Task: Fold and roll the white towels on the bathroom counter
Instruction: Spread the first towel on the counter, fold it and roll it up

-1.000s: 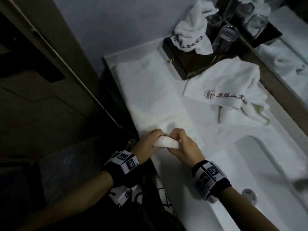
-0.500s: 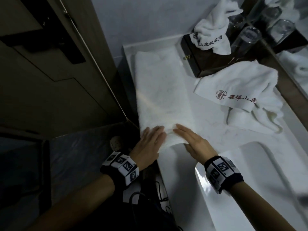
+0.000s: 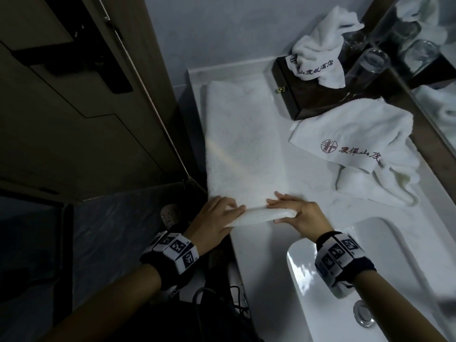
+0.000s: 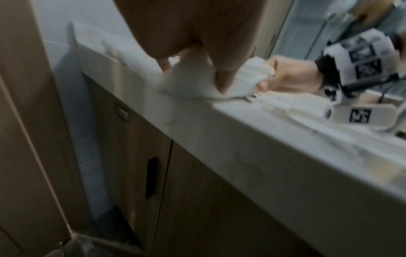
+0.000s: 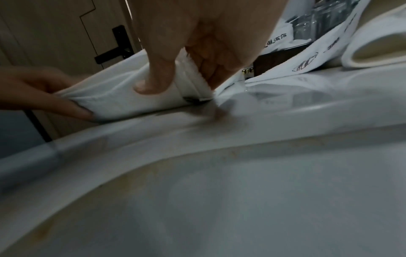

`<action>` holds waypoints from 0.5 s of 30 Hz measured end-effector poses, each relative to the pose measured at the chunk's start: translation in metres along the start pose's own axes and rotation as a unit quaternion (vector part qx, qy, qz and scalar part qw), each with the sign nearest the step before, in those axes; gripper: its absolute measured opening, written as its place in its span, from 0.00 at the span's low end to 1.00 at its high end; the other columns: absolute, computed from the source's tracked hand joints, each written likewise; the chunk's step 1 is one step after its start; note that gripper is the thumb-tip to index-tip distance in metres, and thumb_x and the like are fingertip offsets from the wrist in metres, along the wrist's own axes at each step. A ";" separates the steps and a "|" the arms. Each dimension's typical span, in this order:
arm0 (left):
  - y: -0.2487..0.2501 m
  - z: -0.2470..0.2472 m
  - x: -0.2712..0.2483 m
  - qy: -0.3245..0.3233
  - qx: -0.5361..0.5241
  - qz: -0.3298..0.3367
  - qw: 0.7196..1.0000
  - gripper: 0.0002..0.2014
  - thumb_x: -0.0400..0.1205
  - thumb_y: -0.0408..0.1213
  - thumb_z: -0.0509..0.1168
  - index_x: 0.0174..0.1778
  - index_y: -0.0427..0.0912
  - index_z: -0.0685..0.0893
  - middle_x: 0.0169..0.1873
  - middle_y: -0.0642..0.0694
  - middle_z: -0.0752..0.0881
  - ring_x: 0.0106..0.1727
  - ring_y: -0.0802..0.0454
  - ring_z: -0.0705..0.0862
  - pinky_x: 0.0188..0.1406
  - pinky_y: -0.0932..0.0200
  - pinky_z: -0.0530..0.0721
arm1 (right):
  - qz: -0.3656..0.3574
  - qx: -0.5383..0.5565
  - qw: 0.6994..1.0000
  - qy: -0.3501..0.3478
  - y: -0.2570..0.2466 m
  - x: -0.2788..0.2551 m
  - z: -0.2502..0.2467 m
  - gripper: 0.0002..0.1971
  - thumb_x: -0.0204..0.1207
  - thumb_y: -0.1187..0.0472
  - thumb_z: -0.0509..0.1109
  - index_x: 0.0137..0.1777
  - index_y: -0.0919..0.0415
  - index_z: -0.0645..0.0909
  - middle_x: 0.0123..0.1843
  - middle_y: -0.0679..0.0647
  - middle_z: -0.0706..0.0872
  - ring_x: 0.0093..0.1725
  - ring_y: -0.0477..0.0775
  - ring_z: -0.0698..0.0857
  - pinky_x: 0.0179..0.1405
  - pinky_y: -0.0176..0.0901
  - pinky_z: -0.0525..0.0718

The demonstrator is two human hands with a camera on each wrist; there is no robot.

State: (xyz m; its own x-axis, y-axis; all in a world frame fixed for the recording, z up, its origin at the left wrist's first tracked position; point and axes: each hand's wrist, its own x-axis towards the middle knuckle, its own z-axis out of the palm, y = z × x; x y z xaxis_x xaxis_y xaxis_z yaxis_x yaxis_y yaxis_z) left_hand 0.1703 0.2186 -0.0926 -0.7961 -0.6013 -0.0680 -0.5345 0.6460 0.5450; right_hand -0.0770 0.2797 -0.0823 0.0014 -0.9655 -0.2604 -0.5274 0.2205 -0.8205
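While the folded towel lies flat on the bench ahead of both hands, left hand and right hand pinch its near edge: rolling begins. Next: even forward pressure.

Both hands, left hand and right hand, pinch (thumbs underneath, fingers curled).

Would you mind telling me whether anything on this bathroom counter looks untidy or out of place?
Yes. A crumpled white towel is heaped on the dark wooden box, and a printed towel lies rumpled beside it near the mirror. The long towel whose near end both hands are rolling lies flat and straight.
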 end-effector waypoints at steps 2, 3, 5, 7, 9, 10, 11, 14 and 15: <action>-0.001 -0.007 0.004 0.015 -0.044 0.003 0.999 0.21 0.79 0.33 0.65 0.69 0.41 0.77 0.54 0.38 0.81 0.57 0.50 0.72 0.59 0.67 0.64 | 0.040 -0.006 0.999 0.004 -0.002 0.001 -0.003 0.18 0.66 0.60 0.79 0.56 0.48 0.86 0.52 0.42 0.87 0.62 0.46 0.79 0.68 0.37 0.72; -0.002 -0.010 0.006 0.018 -0.080 -0.012 0.997 0.19 0.78 0.33 0.66 0.66 0.40 0.79 0.50 0.38 0.82 0.54 0.47 0.75 0.55 0.69 0.64 | 0.052 -0.017 0.998 0.015 -0.003 0.002 -0.003 0.15 0.68 0.57 0.77 0.54 0.45 0.86 0.46 0.44 0.86 0.56 0.50 0.81 0.63 0.43 0.75; -0.005 -0.015 0.012 0.022 -0.170 -0.083 0.982 0.16 0.78 0.34 0.67 0.63 0.39 0.82 0.49 0.39 0.85 0.54 0.45 0.81 0.52 0.73 0.68 | 0.074 -0.039 0.996 0.043 -0.006 0.005 -0.001 0.11 0.70 0.48 0.74 0.52 0.45 0.84 0.42 0.52 0.85 0.48 0.56 0.82 0.55 0.50 0.78; -0.010 -0.019 0.017 0.012 -0.201 -0.141 0.969 0.14 0.80 0.35 0.65 0.62 0.41 0.82 0.53 0.41 0.85 0.54 0.50 0.81 0.49 0.78 0.69 | 0.093 -0.047 0.992 0.065 -0.008 0.007 0.003 0.16 0.67 0.41 0.66 0.51 0.45 0.81 0.40 0.54 0.86 0.45 0.56 0.83 0.50 0.49 0.78; -0.014 -0.018 0.023 -0.011 -0.176 -0.158 0.972 0.13 0.83 0.36 0.60 0.63 0.42 0.78 0.57 0.41 0.82 0.54 0.52 0.79 0.45 0.79 0.68 | 0.114 -0.037 0.989 0.088 -0.009 0.010 0.007 0.17 0.68 0.39 0.64 0.53 0.45 0.78 0.35 0.56 0.85 0.42 0.60 0.84 0.48 0.50 0.79; -0.012 -0.018 0.025 -0.015 -0.146 -0.159 0.976 0.12 0.84 0.37 0.58 0.63 0.42 0.76 0.58 0.42 0.80 0.55 0.49 0.80 0.46 0.75 0.70 | 0.124 -0.036 0.987 0.096 -0.008 0.012 0.009 0.17 0.71 0.39 0.66 0.54 0.47 0.77 0.33 0.59 0.85 0.41 0.63 0.84 0.49 0.52 0.80; -0.008 -0.021 0.027 -0.015 -0.110 -0.163 0.980 0.12 0.83 0.39 0.59 0.62 0.43 0.74 0.58 0.42 0.78 0.55 0.46 0.80 0.46 0.67 0.72 | 0.134 -0.038 0.985 0.103 -0.008 0.014 0.010 0.15 0.74 0.42 0.68 0.54 0.49 0.76 0.31 0.59 0.83 0.40 0.64 0.84 0.49 0.53 0.80; 0.004 -0.026 0.030 0.112 0.104 -0.103 0.983 0.18 0.69 0.38 0.76 0.52 0.42 0.81 0.48 0.43 0.83 0.47 0.47 0.79 0.24 0.64 0.75 | 0.157 -0.049 0.980 0.115 -0.008 0.021 0.014 0.13 0.75 0.45 0.68 0.52 0.50 0.73 0.26 0.52 0.75 0.37 0.62 0.81 0.44 0.51 0.77; 0.006 -0.025 0.029 0.162 0.162 -0.049 0.972 0.18 0.66 0.34 0.77 0.49 0.43 0.82 0.46 0.44 0.84 0.47 0.49 0.75 0.23 0.62 0.79 | 0.161 -0.058 0.978 0.117 -0.009 0.024 0.014 0.15 0.76 0.45 0.68 0.53 0.53 0.74 0.26 0.51 0.74 0.37 0.61 0.79 0.43 0.50 0.75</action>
State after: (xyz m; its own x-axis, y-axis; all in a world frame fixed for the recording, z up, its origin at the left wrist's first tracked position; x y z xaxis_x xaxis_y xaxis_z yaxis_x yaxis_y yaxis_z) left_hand 0.1507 0.1931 -0.0703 -0.6340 -0.7497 0.1896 -0.7059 0.6612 0.2538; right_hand -0.0602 0.2566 -0.0887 -0.3676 -0.8567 -0.3618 -0.5607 0.5146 -0.6487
